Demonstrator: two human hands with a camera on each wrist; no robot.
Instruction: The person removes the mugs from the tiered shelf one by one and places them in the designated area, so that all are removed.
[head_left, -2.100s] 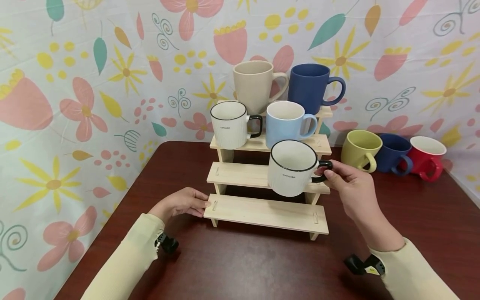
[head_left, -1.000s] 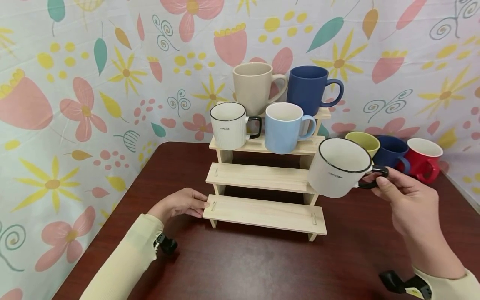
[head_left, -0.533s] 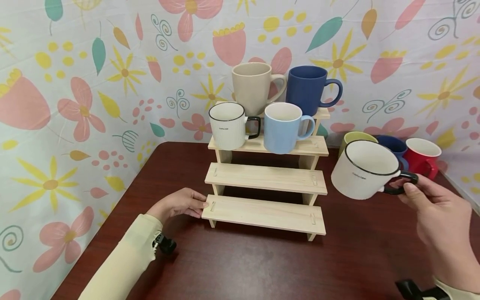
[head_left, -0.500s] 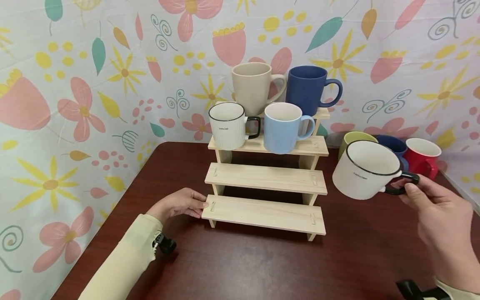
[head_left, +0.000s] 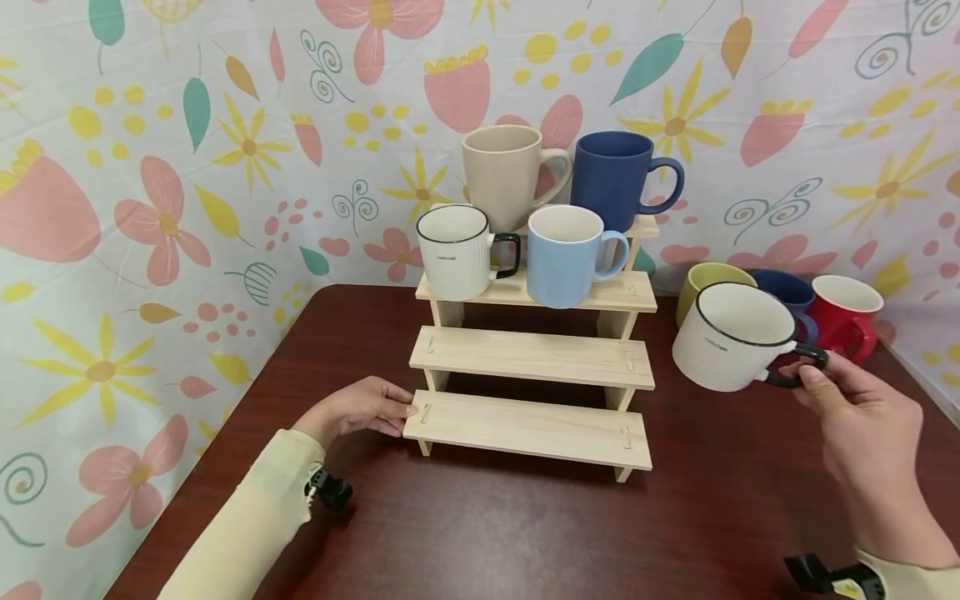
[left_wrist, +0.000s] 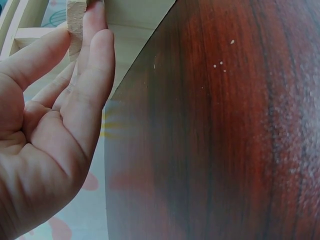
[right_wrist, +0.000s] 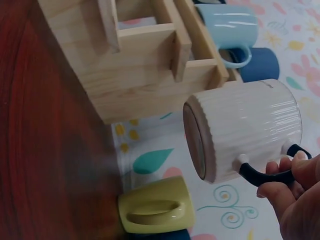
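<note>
My right hand [head_left: 866, 417] holds a white ribbed mug [head_left: 731, 346] by its black handle, in the air to the right of the tiered wooden stand [head_left: 525, 425]. In the right wrist view, fingers and thumb pinch that handle [right_wrist: 265, 176], and the mug's base faces the stand's side panel. My left hand [head_left: 360, 408] grips the left end of the lowest board; in the left wrist view the thumb and fingers lie on either side of the board's edge [left_wrist: 76, 30]. A second white mug [head_left: 453, 258] and a light blue mug [head_left: 562, 262] stand on the third tier.
On the top tier are a beige mug [head_left: 502, 171] and a dark blue mug [head_left: 611, 179]. Behind the held mug, a yellow-green mug [head_left: 693, 283], a blue mug [head_left: 783, 287] and a red mug [head_left: 836, 317] stand on the dark wood table [head_left: 480, 533]. Patterned cloth [head_left: 225, 167] hangs behind.
My right hand has carried the white mug from in front of the second tier out to the right of the stand, shifting only slightly in the last half second. My left hand stays put.
</note>
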